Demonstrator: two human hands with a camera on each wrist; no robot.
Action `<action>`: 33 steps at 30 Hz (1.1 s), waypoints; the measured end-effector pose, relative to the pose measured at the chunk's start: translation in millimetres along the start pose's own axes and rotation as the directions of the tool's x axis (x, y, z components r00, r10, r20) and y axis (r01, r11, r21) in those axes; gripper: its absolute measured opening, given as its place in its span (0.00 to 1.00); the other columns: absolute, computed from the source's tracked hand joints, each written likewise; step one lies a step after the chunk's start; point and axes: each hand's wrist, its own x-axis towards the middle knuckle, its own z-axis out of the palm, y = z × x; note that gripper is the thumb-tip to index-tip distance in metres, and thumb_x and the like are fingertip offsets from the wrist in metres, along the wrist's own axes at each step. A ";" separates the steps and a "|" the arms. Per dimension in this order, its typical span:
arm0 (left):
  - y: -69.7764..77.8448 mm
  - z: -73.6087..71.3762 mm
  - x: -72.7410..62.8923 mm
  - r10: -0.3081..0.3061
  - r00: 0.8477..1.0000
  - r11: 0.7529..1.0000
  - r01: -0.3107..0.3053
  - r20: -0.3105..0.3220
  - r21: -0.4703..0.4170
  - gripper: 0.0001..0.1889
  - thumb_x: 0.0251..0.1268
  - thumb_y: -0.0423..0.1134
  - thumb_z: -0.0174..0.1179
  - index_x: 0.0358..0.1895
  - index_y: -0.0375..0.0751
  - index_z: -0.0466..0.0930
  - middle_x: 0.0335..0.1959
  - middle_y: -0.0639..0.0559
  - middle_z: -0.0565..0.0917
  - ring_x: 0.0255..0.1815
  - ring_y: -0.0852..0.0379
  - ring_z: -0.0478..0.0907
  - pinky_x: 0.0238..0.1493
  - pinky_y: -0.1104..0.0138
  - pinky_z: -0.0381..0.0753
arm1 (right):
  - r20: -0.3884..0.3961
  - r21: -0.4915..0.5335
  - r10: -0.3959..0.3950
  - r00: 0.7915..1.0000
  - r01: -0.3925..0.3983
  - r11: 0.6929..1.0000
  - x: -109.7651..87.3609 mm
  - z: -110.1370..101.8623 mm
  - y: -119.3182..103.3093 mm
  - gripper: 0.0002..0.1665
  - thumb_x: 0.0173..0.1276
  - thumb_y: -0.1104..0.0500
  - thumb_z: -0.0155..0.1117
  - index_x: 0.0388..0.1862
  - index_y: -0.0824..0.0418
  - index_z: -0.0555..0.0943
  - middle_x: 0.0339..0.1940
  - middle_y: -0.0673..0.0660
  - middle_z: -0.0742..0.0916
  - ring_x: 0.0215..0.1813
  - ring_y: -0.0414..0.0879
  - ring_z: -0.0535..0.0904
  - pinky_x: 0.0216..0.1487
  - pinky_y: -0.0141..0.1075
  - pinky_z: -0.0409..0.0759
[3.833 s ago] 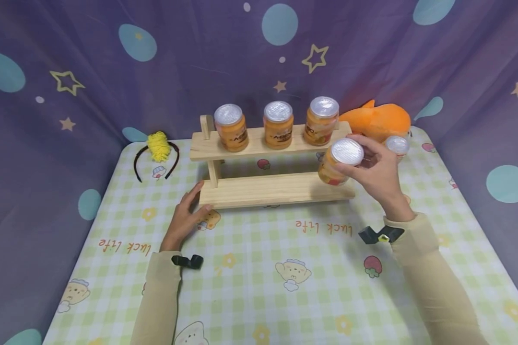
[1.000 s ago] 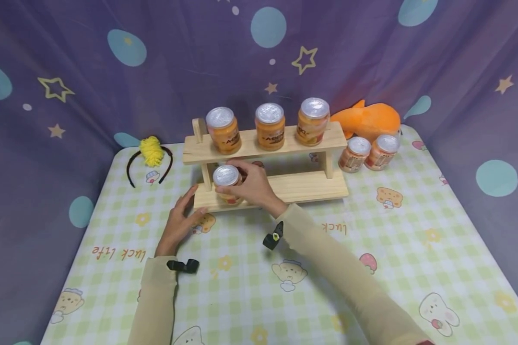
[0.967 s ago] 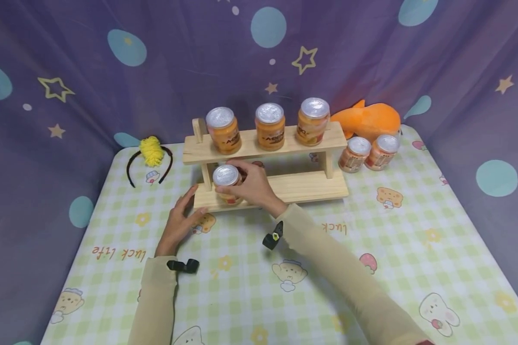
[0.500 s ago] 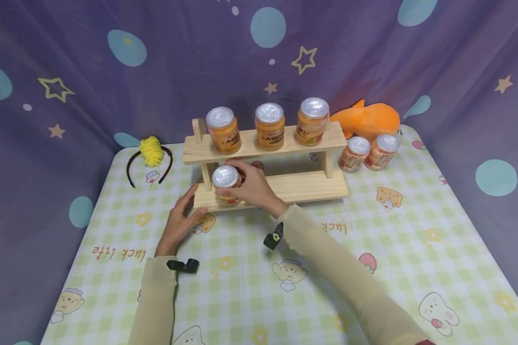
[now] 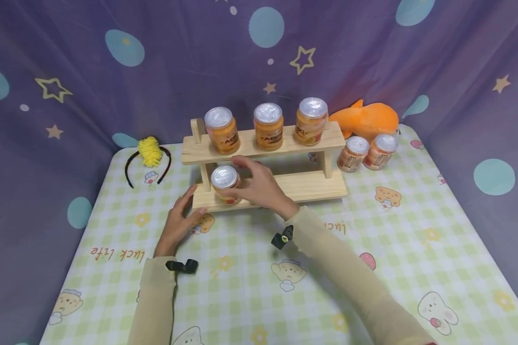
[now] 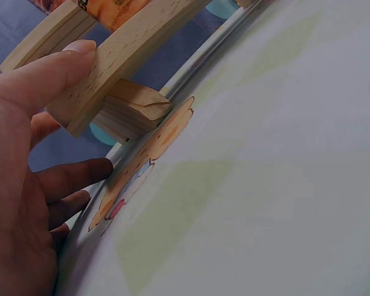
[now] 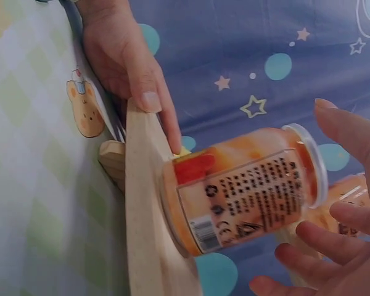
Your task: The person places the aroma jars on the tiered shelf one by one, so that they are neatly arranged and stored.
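Observation:
A small jar (image 5: 225, 184) with orange contents and a silver lid stands upright at the left end of the wooden rack's lower shelf (image 5: 311, 187). My right hand (image 5: 263, 188) is beside it; in the right wrist view its fingers are spread apart from the jar (image 7: 240, 191). My left hand (image 5: 175, 225) holds that shelf's left end; the left wrist view has the thumb (image 6: 65, 65) on the board (image 6: 132, 58) and the index finger partly hidden behind it. Three similar jars, among them a middle jar (image 5: 268, 127), line the upper shelf (image 5: 194, 151).
Two more jars, a nearer jar (image 5: 353, 154) and a farther jar (image 5: 380, 152), stand right of the rack, before an orange plush toy (image 5: 367, 120). A headband with a yellow pompom (image 5: 150, 152) lies at left. Purple curtain (image 5: 164, 72) surrounds the checked tablecloth (image 5: 241, 297).
My right hand has carried a jar from the right side to the lower shelf's left end. Its fingers have now let go and drawn slightly right. The left hand keeps its place.

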 end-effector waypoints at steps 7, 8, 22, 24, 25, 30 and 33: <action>-0.6 -0.1 -0.6 0.000 1.000 1.000 0.000 -0.007 0.005 0.40 0.66 0.43 0.67 0.79 0.61 0.57 0.80 0.41 0.61 0.81 0.39 0.54 0.80 0.43 0.51 | -0.019 0.055 0.032 0.999 -0.031 0.998 -7.5 -15.3 -1.3 0.50 0.51 0.49 0.83 0.71 0.59 0.71 0.69 0.58 0.80 0.70 0.52 0.77 0.71 0.46 0.75; -0.5 -0.2 -0.6 -0.002 1.000 1.000 0.002 -0.006 0.005 0.40 0.66 0.43 0.67 0.79 0.61 0.57 0.80 0.41 0.61 0.81 0.39 0.54 0.80 0.43 0.51 | -0.021 0.061 0.039 0.999 -0.038 0.997 -8.4 -17.4 -1.2 0.50 0.51 0.49 0.83 0.71 0.59 0.71 0.69 0.58 0.80 0.69 0.52 0.77 0.70 0.46 0.75; 1.0 0.0 -1.0 -0.020 1.000 1.000 0.020 0.007 0.012 0.41 0.67 0.45 0.66 0.80 0.60 0.55 0.79 0.39 0.63 0.81 0.39 0.54 0.79 0.41 0.51 | -0.068 0.127 0.059 0.996 -0.050 0.991 -23.1 -39.9 5.4 0.45 0.56 0.54 0.80 0.71 0.60 0.71 0.67 0.60 0.82 0.68 0.55 0.78 0.65 0.51 0.79; 1.3 -0.2 -1.0 -0.024 1.000 1.000 0.024 0.009 0.009 0.41 0.67 0.45 0.66 0.80 0.61 0.55 0.79 0.39 0.62 0.81 0.39 0.54 0.79 0.41 0.51 | -0.077 0.131 0.058 0.995 -0.047 0.990 -25.2 -43.7 7.3 0.45 0.57 0.55 0.79 0.71 0.61 0.71 0.68 0.61 0.81 0.69 0.56 0.78 0.66 0.52 0.78; 1.4 -0.3 -1.0 -0.025 1.000 1.000 0.025 0.011 0.007 0.41 0.67 0.45 0.66 0.80 0.61 0.55 0.79 0.39 0.62 0.81 0.39 0.54 0.79 0.41 0.50 | -0.082 0.133 0.057 0.995 -0.046 0.990 -26.4 -45.8 8.3 0.44 0.57 0.56 0.79 0.71 0.61 0.71 0.68 0.62 0.81 0.69 0.56 0.77 0.66 0.52 0.78; 1.6 -0.4 -0.5 -0.026 1.000 1.000 0.026 0.014 0.009 0.41 0.67 0.45 0.66 0.80 0.61 0.55 0.78 0.39 0.63 0.81 0.39 0.54 0.79 0.41 0.50 | -0.099 0.142 0.060 0.993 -0.046 0.989 -32.5 -55.3 15.2 0.44 0.57 0.55 0.79 0.71 0.60 0.71 0.69 0.62 0.80 0.70 0.57 0.76 0.66 0.54 0.77; 1.7 -0.3 -0.4 -0.024 1.000 1.000 0.024 0.011 0.012 0.41 0.67 0.45 0.66 0.80 0.60 0.55 0.78 0.39 0.63 0.81 0.39 0.54 0.79 0.41 0.51 | -0.116 0.138 0.057 0.992 -0.041 0.990 -36.2 -60.7 20.2 0.44 0.57 0.55 0.79 0.71 0.59 0.72 0.68 0.63 0.81 0.70 0.57 0.76 0.66 0.54 0.77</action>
